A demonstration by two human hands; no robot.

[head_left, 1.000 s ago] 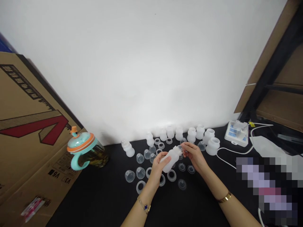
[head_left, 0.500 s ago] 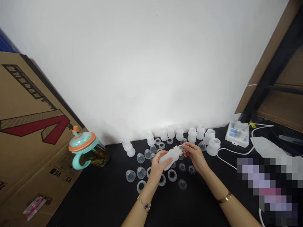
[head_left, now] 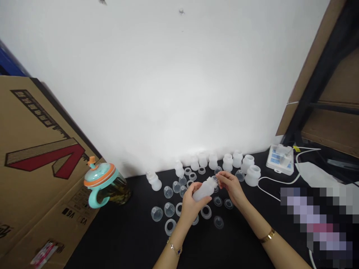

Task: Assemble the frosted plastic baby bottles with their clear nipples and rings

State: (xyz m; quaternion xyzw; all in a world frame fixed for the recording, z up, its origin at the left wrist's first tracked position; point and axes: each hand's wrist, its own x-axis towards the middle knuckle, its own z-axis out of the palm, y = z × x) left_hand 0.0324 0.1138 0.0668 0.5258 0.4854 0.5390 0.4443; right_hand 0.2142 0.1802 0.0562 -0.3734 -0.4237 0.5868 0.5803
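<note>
A frosted white baby bottle [head_left: 202, 190] lies tilted in my left hand [head_left: 191, 205], its neck pointing up and to the right. The fingers and thumb wrap around its body. At the bottle's mouth, my right hand [head_left: 231, 185] pinches a small clear piece that looks like a bottle nipple [head_left: 214, 179]; the fingertips partly cover it. Whether it is seated in the neck I cannot tell. Below the hands lie clear nipples [head_left: 218, 222] and white collar rings [head_left: 166, 227]. Clear domed caps [head_left: 156, 214] are spread to the left.
Several white bottles [head_left: 252, 176] line the wall, and one bottle [head_left: 154, 181] stands apart at left. A lidded jug [head_left: 109, 188] is beside a cardboard box [head_left: 42, 123]. On the right are a power strip [head_left: 280, 160], its white cable and a plastic bag [head_left: 314, 175].
My left hand has shifted its hold, with more of the palm around the bottle. The right fingers stay at the bottle's mouth. The whole view has tilted slightly.
</note>
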